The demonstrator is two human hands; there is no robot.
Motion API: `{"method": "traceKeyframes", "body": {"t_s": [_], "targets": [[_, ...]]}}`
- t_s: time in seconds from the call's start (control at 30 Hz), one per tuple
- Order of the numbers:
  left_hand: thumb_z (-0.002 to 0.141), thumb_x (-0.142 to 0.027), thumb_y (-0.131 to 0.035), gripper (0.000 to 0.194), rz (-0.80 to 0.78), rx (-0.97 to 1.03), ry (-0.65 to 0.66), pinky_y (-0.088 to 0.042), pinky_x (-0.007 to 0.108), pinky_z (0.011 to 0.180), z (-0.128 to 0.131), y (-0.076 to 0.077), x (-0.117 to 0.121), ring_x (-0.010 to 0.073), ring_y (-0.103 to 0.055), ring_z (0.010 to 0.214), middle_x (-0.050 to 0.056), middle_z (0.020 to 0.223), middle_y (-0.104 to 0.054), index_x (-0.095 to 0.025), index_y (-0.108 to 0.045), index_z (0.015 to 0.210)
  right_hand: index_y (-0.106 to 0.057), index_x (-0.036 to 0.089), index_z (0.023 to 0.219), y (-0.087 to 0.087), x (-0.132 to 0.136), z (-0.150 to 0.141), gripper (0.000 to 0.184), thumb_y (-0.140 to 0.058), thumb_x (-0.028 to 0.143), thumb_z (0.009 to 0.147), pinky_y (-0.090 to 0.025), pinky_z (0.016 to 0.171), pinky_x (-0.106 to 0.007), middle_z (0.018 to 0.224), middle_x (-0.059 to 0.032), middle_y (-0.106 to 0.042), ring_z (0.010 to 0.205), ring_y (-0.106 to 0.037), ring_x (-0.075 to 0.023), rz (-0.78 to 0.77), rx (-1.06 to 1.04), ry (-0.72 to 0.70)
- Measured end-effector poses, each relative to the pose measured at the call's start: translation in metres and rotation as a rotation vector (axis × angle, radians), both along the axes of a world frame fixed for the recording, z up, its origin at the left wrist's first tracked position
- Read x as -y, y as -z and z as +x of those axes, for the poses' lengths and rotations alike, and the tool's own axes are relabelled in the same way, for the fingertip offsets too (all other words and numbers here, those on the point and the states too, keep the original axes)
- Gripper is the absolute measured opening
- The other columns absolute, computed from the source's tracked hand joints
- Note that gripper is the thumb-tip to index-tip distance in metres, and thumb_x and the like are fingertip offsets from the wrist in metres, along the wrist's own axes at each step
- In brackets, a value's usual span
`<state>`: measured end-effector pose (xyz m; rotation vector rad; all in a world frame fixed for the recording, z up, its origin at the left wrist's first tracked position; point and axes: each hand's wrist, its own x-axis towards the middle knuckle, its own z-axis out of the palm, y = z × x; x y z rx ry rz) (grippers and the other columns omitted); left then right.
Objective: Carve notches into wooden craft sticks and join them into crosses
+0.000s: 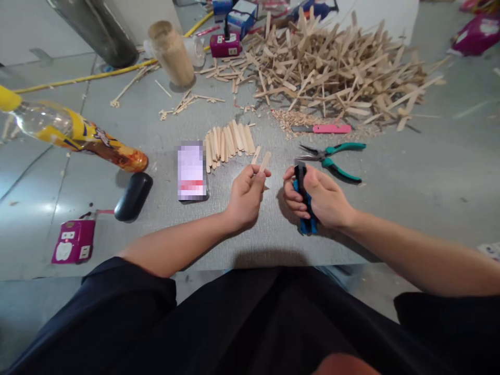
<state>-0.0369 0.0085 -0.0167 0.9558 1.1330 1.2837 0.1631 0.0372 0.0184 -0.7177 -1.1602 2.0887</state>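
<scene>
My left hand (pixel 247 194) pinches a short wooden craft stick (pixel 264 162) between thumb and fingers, its free end pointing up and right. My right hand (pixel 318 197) is wrapped round the blue-and-black handles of a cutting tool (pixel 303 203), held upright a few centimetres to the right of the stick. Just beyond the left hand lies a neat row of cut sticks (pixel 228 143) on the grey floor. Both forearms reach in from the bottom over my dark-clothed legs.
A big heap of wooden sticks (pixel 336 67) fills the back. Green-handled pliers (pixel 332 155) and a pink utility knife (pixel 326 128) lie beyond my right hand. A phone (pixel 191 171), black case (pixel 133 196), orange bottle (pixel 74 133), jar (pixel 172 52) and pink power strip (pixel 74 240) sit left.
</scene>
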Motion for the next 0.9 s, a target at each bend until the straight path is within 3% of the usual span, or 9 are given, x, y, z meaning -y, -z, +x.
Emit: {"method": "traceKeyframes", "body": {"t_s": [0.1, 0.2, 0.27, 0.53, 0.67, 0.9], "targets": [[0.103, -0.087, -0.077, 0.064, -0.012, -0.053, 0.003, -0.032, 0.027, 0.052, -0.001, -0.005, 0.003, 0.0095, -0.035, 0.051, -0.011, 0.062, -0.045, -0.025, -0.064, 0.105, -0.057, 0.031, 0.114, 0.004, 0.005, -0.003, 0.055, -0.078, 0.081, 0.11, -0.034, 0.039, -0.018, 0.072, 0.01, -0.056, 0.048, -0.042, -0.0095, -0.032, 0.043, -0.006], [0.107, -0.088, -0.073, 0.064, 0.029, -0.176, 0.013, -0.035, 0.029, 0.055, -0.003, -0.008, 0.006, 0.0112, -0.04, 0.054, -0.008, 0.065, -0.05, -0.024, -0.068, 0.105, -0.061, 0.028, 0.108, 0.007, 0.006, -0.003, 0.055, -0.079, 0.081, 0.11, -0.05, 0.04, -0.024, 0.071, 0.0065, -0.063, 0.05, -0.057, -0.0134, -0.018, 0.107, 0.022], [0.111, -0.086, -0.068, 0.062, 0.086, -0.296, 0.011, -0.038, 0.031, 0.058, -0.005, -0.01, 0.009, 0.0125, -0.044, 0.057, -0.006, 0.068, -0.054, -0.024, -0.071, 0.104, -0.064, 0.027, 0.104, 0.008, 0.005, -0.003, 0.055, -0.079, 0.079, 0.111, -0.055, 0.041, -0.027, 0.068, 0.006, -0.062, 0.049, -0.06, -0.0142, 0.006, 0.162, 0.041], [0.123, -0.064, -0.061, 0.047, 0.159, -0.479, 0.081, -0.047, 0.034, 0.066, -0.007, -0.017, 0.018, 0.016, -0.061, 0.067, 0.002, 0.081, -0.074, -0.025, -0.074, 0.101, -0.067, 0.026, 0.104, 0.004, 0.0, -0.001, 0.035, -0.071, 0.056, 0.122, -0.052, 0.044, -0.026, 0.064, 0.0047, -0.067, 0.047, -0.063, -0.0143, 0.104, 0.255, -0.032], [0.125, -0.056, -0.062, 0.04, 0.111, -0.514, 0.091, -0.041, 0.034, 0.061, -0.007, -0.018, 0.02, 0.0136, -0.054, 0.06, -0.001, 0.075, -0.07, -0.025, -0.075, 0.103, -0.066, 0.026, 0.098, 0.002, -0.003, 0.002, 0.032, -0.066, 0.045, 0.125, -0.052, 0.046, -0.027, 0.062, 0.0049, -0.067, 0.047, -0.063, -0.0133, 0.137, 0.298, -0.036], [0.124, -0.06, -0.063, 0.044, 0.107, -0.508, 0.106, -0.038, 0.033, 0.058, -0.009, -0.018, 0.021, 0.0126, -0.05, 0.056, -0.003, 0.07, -0.065, -0.025, -0.075, 0.102, -0.065, 0.027, 0.091, 0.001, -0.006, 0.004, 0.039, -0.069, 0.045, 0.125, -0.05, 0.046, -0.029, 0.063, 0.0033, -0.069, 0.048, -0.063, -0.0135, 0.16, 0.343, -0.055]]}}
